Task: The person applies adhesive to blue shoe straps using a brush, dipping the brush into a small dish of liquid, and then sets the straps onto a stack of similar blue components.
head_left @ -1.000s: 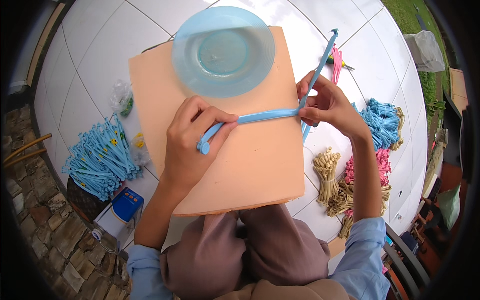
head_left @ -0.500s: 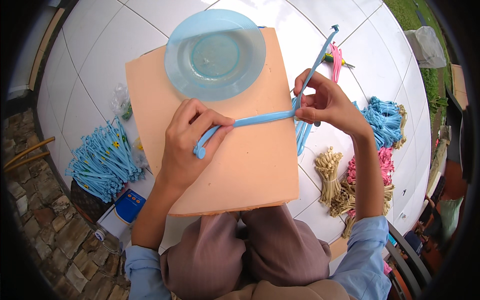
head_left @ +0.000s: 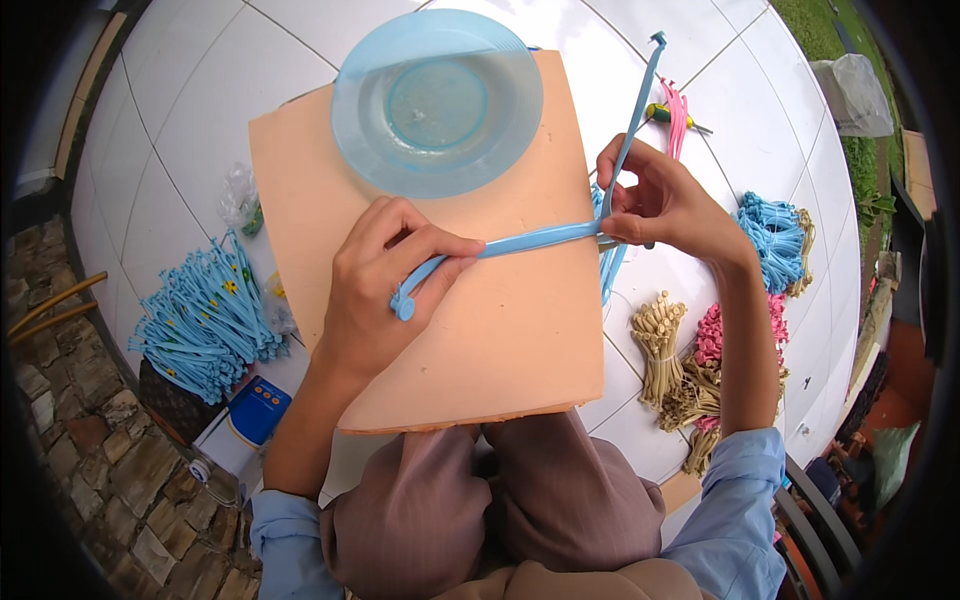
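A flat blue strap (head_left: 540, 238) with a rounded knob at one end is stretched across the peach foam board (head_left: 480, 340) on my lap. My left hand (head_left: 395, 270) pinches it, its knobbed end curling out below my fingers. At the board's right edge, my right hand (head_left: 660, 205) grips the strap between thumb and fingers. From there the strap's other part rises to a small hooked tip. Something small and dark peeks out beneath the right hand; its kind is hidden. More blue straps hang beside the board under that hand.
A translucent blue plate (head_left: 435, 165) rests on the board's far part. Blue straps (head_left: 205, 325) lie bunched at left, beside a blue-and-white box (head_left: 245, 420). On the tiles at right are blue (head_left: 775, 240), beige (head_left: 660, 350) and pink bundles, plus a green-yellow-handled screwdriver (head_left: 660, 114).
Both hands have shifted slightly right with the strap. Its raised end now stands more upright, and the plate and board have moved a little in view.
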### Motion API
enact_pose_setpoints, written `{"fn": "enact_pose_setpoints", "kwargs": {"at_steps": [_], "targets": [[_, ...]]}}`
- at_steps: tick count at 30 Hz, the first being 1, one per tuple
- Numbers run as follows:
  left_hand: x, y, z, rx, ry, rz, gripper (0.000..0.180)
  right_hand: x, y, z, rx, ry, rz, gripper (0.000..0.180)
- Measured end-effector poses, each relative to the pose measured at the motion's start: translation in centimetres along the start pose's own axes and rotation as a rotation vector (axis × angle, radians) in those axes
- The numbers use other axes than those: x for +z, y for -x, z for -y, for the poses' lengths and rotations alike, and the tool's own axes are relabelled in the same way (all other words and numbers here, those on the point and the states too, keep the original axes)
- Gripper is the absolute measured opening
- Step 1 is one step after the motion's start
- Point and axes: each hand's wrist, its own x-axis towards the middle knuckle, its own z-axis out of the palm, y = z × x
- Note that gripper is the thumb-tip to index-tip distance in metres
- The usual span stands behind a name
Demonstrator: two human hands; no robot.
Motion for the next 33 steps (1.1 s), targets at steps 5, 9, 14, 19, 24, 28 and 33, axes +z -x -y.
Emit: {"fn": "enact_pose_setpoints", "kwargs": {"at_steps": [5, 9, 14, 19, 24, 28, 33], "targets": [[0.1, 0.1, 0.2, -0.011, 0.024, -0.016, 0.017, 0.2, -0.1, 0.2, 0.003, -0.042, 0.0, 0.032], [0.1, 0.1, 0.3, -0.002, 0.015, -0.03, 0.017, 0.0, -0.5, 0.0, -0.025, -0.001, 0.008, 0.033], [0.1, 0.1, 0.3, 0.013, 0.006, -0.021, 0.017, 0.0, -0.5, 0.3, -0.014, -0.029, 0.035, 0.033], [0.1, 0.1, 0.4, 0.01, 0.012, -0.028, 0.018, -0.4, -0.5, -0.6, 0.003, -0.056, 0.048, 0.033], [0.2, 0.1, 0.3, 0.035, -0.017, -0.024, 0.018, -0.5, -0.9, -0.9, 0.01, -0.121, 0.056, 0.034], [0.3, 0.0, 0.3, 0.056, -0.02, -0.024, 0.018, -0.5, -0.9, -0.7, 0.006, -0.14, 0.06, 0.034], [0.2, 0.0, 0.3, 0.043, -0.015, -0.018, 0.018, -0.7, -1.0, -1.3, -0.031, -0.145, 0.105, 0.031]]}}
